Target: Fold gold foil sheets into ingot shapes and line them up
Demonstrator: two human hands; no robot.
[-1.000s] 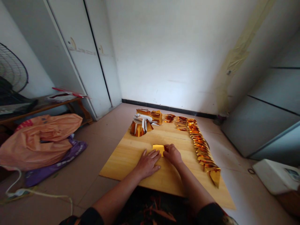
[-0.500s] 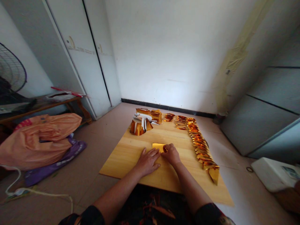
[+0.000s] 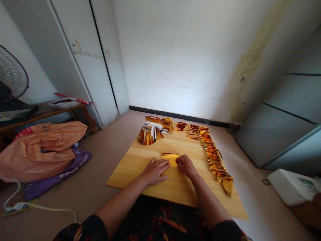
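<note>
We judge the gold sheet (image 3: 173, 159) to be very light, thin and limp, likely paper or foil; its shiny face may be slippery, and it would probably crease or tear under a hard pull. We would take it by an edge, between thumb and fingertip, with a flat palm steadying the rest.

It lies on the table (image 3: 130, 174) between our two hands, a little beyond them. Our left hand (image 3: 155, 171) is flat, its fingertips resting on the sheet's near left part. Our right hand (image 3: 186, 165) is curled narrow, fingertips at the right edge; we cannot tell whether they pinch it. The folded gold pieces (image 3: 213, 154) lie farther right.
</note>
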